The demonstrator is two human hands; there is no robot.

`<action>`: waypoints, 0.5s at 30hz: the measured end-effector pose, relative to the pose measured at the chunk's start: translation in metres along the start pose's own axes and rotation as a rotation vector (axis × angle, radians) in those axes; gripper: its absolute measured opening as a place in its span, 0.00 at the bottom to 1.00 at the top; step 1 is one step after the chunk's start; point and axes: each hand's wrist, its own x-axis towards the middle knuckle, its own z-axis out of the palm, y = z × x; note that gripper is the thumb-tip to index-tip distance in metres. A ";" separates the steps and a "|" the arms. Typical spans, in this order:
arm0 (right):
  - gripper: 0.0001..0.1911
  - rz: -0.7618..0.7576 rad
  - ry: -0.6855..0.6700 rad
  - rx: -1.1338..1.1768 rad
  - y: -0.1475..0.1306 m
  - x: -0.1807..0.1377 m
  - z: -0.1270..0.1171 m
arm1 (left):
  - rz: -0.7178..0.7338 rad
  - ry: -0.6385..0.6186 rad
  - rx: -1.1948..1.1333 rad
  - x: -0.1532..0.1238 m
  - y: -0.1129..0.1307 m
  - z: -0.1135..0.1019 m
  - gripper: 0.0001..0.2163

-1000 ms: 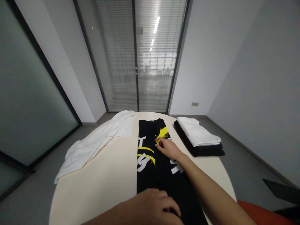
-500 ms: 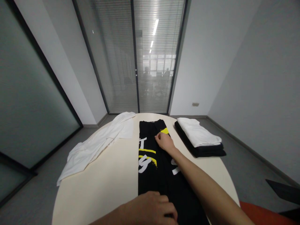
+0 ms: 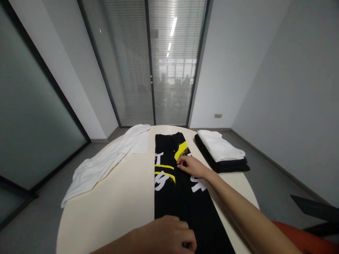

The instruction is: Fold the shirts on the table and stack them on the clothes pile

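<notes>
One left hand (image 3: 174, 233), near, fingers curled over a black garment (image 3: 169, 199) laid lengthwise on the pale table (image 3: 106, 218); its grip, I cannot tell. One right hand (image 3: 190, 166), farther, fingertips narrowed at the garment's middle, hold unclear. Toward the far edge: one loose white garment (image 3: 106, 164), left; one folded stack (image 3: 221, 148), white on black, right.

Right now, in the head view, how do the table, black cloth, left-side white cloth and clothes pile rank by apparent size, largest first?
1. Table
2. Black cloth, partly covered and running nearest the camera
3. White cloth
4. Clothes pile
</notes>
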 end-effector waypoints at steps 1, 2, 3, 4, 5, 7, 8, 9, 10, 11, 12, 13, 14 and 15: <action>0.10 -0.022 -0.016 -0.001 0.001 -0.006 -0.001 | 0.011 -0.018 -0.002 0.000 0.000 0.002 0.08; 0.13 -0.043 -0.024 -0.012 0.001 -0.012 -0.001 | 0.024 -0.034 -0.002 -0.001 0.000 0.004 0.09; 0.16 -0.058 -0.030 -0.030 0.001 -0.017 0.000 | 0.032 -0.044 0.003 -0.001 0.000 0.006 0.09; 0.21 -0.058 -0.039 -0.057 0.001 -0.021 0.003 | 0.036 -0.043 0.010 -0.002 -0.001 0.007 0.08; 0.26 -0.039 -0.056 -0.094 -0.001 -0.025 0.007 | 0.038 -0.034 0.017 -0.002 -0.001 0.007 0.07; 0.33 0.048 -0.096 -0.184 -0.007 -0.029 0.016 | 0.034 -0.016 0.029 -0.005 -0.003 0.009 0.06; 0.34 0.098 -0.115 -0.228 -0.011 -0.030 0.020 | 0.030 -0.012 0.027 -0.006 -0.003 0.011 0.07; 0.35 0.137 -0.135 -0.265 -0.015 -0.030 0.024 | 0.026 -0.013 0.020 -0.007 -0.004 0.015 0.07; 0.36 0.163 -0.150 -0.293 -0.018 -0.029 0.028 | 0.023 -0.021 0.010 -0.007 -0.004 0.019 0.08; 0.36 0.180 -0.161 -0.313 -0.022 -0.028 0.030 | 0.023 -0.032 0.000 -0.008 -0.004 0.023 0.08; 0.36 0.192 -0.168 -0.326 -0.024 -0.026 0.032 | 0.020 -0.045 -0.008 -0.008 -0.004 0.027 0.09; 0.36 0.203 -0.172 -0.332 -0.025 -0.024 0.033 | 0.012 -0.054 -0.011 -0.008 -0.004 0.029 0.10; 0.35 0.212 -0.173 -0.335 -0.026 -0.021 0.033 | -0.001 -0.055 -0.005 -0.008 -0.004 0.030 0.10; 0.35 0.219 -0.170 -0.334 -0.026 -0.018 0.034 | -0.006 -0.049 0.011 -0.009 -0.003 0.029 0.10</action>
